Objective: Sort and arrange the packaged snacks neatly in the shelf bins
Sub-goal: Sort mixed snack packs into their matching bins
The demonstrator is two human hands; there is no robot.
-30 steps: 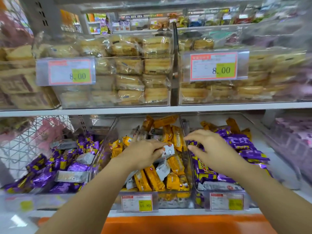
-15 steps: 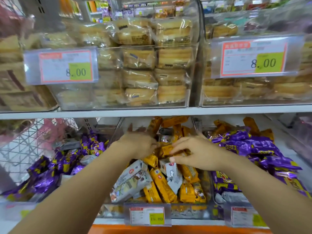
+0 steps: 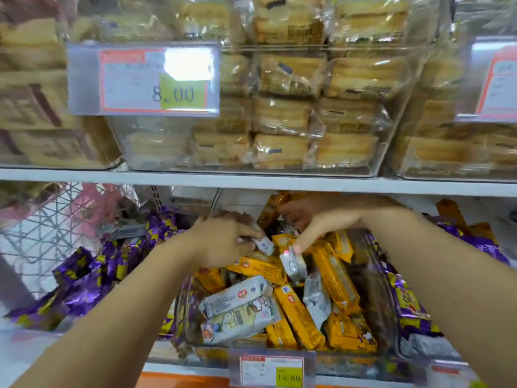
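The middle clear bin (image 3: 195, 326) holds mixed orange snack packs (image 3: 299, 317) and white snack packs (image 3: 237, 309). My left hand (image 3: 223, 239) reaches into its rear half, and its fingers pinch a small white pack (image 3: 265, 244). Beside it, my right hand (image 3: 324, 222) is over the bin's back. The thumb touches the top of another white pack (image 3: 292, 264) that stands tilted among the orange ones. The fingers point left toward the back and are blurred; what they hold is unclear.
Purple snack packs fill the left bin (image 3: 92, 275) and the right bin (image 3: 411, 301). The shelf board (image 3: 251, 182) runs just above my hands, with bins of wrapped cakes (image 3: 282, 116) on it. Price tags (image 3: 270, 369) hang at the front edge.
The view has moved in closer and both hands have pushed deeper into the middle bin. My left hand now pinches a white pack, and my right thumb has come onto another white pack.
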